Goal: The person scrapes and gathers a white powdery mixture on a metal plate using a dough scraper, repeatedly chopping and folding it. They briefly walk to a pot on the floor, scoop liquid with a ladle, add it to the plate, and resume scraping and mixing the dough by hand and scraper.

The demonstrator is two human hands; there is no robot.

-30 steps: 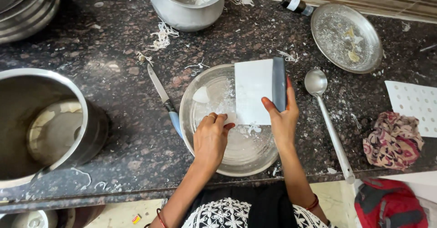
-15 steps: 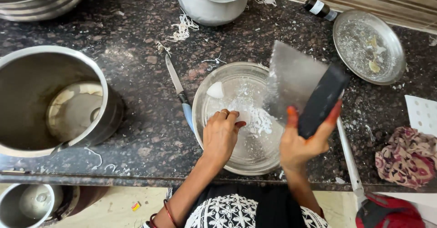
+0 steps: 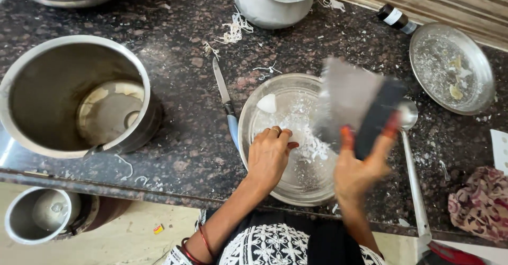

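You are pinching white shreds (image 3: 307, 143) with your left hand (image 3: 269, 156) in the steel plate (image 3: 264, 185) at centre frame, while your right hand (image 3: 357, 169) is gripping the blurred flat grater (image 3: 352, 103) above it. Much looks grated; one white piece (image 3: 266, 103) is lying whole.

Bright even daylight, soft shadows, glare on steel plate (image 3: 254, 122), motion blur on right hand (image 3: 360, 169) and grater (image 3: 349, 98)

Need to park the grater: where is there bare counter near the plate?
Barest patch: between the big steel pot and the knife, left of the steel plate. A narrower strip lies beyond the ladle, before the cloth. Behind the plate it's crowded: shreds, small pot, bottle, second plate.
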